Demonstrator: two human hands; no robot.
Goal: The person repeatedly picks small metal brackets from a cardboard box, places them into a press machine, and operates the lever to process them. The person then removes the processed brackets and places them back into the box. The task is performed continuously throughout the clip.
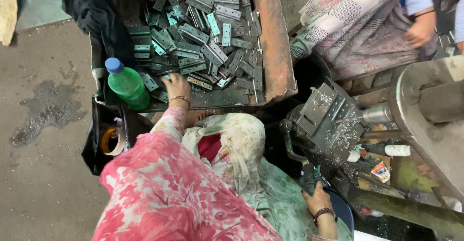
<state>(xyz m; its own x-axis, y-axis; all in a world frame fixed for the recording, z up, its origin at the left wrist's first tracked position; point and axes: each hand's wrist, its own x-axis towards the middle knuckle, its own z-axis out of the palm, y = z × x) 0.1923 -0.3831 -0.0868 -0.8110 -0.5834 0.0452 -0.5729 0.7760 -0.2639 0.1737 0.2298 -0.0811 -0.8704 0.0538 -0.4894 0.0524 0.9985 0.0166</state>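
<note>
My left hand (177, 86) reaches into a rusty metal tray (275, 43) heaped with several flat grey metal plates (208, 33) that have punched holes. Its fingers rest on the plates at the near edge of the heap; a bracelet sits on the wrist. My right hand (316, 200) is low at the right, closed around a dark handle (311, 178) beside a drilling machine. A metal jig (321, 113) covered in shavings sits under the drill bit (355, 118).
A green plastic bottle (126, 84) with a blue cap stands at the tray's left corner. A tape roll (111, 142) lies in a black bag below it. Another person in patterned clothes (357, 19) sits at the upper right. Concrete floor spreads to the left.
</note>
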